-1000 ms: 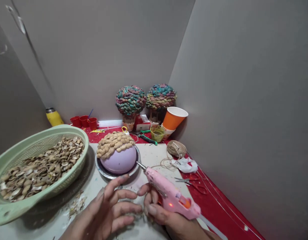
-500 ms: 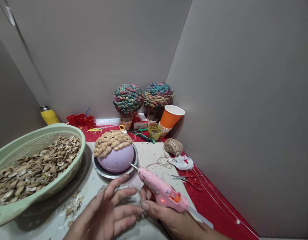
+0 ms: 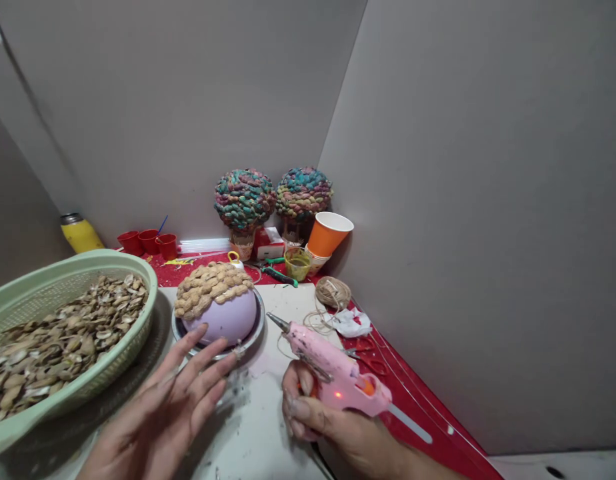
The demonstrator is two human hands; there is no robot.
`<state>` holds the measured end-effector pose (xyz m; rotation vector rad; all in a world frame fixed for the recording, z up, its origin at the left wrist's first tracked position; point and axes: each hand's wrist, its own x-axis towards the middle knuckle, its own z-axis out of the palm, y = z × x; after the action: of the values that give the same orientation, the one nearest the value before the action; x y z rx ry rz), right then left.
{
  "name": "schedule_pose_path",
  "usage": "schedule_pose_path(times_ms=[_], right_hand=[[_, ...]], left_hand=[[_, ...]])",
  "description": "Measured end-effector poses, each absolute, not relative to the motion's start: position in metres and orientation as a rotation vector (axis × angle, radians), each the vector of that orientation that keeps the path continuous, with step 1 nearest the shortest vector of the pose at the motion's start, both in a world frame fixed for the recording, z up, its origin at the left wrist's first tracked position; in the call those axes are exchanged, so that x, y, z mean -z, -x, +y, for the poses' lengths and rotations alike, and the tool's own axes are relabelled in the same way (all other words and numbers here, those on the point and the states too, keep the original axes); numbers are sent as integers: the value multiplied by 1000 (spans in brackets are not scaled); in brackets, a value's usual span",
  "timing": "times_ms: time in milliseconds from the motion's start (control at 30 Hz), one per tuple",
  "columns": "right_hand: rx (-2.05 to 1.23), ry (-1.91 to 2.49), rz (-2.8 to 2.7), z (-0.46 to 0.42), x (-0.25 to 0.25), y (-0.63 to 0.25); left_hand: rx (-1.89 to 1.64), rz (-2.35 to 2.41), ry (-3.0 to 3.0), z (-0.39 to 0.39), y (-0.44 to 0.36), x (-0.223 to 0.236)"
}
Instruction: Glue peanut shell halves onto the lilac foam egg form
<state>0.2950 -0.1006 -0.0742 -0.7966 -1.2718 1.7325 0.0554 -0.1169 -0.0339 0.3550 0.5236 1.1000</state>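
Observation:
My right hand (image 3: 323,413) is wrapped round the handle of a pink hot glue gun (image 3: 333,360). Its nozzle points up and left, a small red light glows on its side, and a clear glue stick (image 3: 412,425) sticks out of the back. With fingers spread and nothing in them, my left hand (image 3: 183,393) is just in front of a lilac balloon (image 3: 228,319). Rows of peanut shells (image 3: 215,287) cover the balloon's upper part. It rests in a round metal bowl (image 3: 261,317). Whether my left fingertips touch the balloon or bowl I cannot tell.
A green colander (image 3: 151,293) of peanut shells stands at the left. Behind are red cups (image 3: 167,247), two coloured shell balls (image 3: 245,200), an orange paper cup (image 3: 328,237) and green-handled pliers (image 3: 283,277). Twine (image 3: 333,293) and red-handled scissors (image 3: 371,360) lie at the right.
My left hand has moved left and up toward the balloon, away from my right hand. The glue gun's nozzle has moved away from the balloon. The whole view has shifted to the right.

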Motion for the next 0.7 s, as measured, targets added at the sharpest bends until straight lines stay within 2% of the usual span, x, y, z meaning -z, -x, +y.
schedule_pose_path(times_ms=[167, 700], right_hand=[[-1560, 872, -1330, -98, 73, -293], [-1664, 830, -1335, -100, 61, -281]], left_hand=[[-1008, 534, -374, -120, -59, 28], [-828, 478, -408, -124, -67, 46]])
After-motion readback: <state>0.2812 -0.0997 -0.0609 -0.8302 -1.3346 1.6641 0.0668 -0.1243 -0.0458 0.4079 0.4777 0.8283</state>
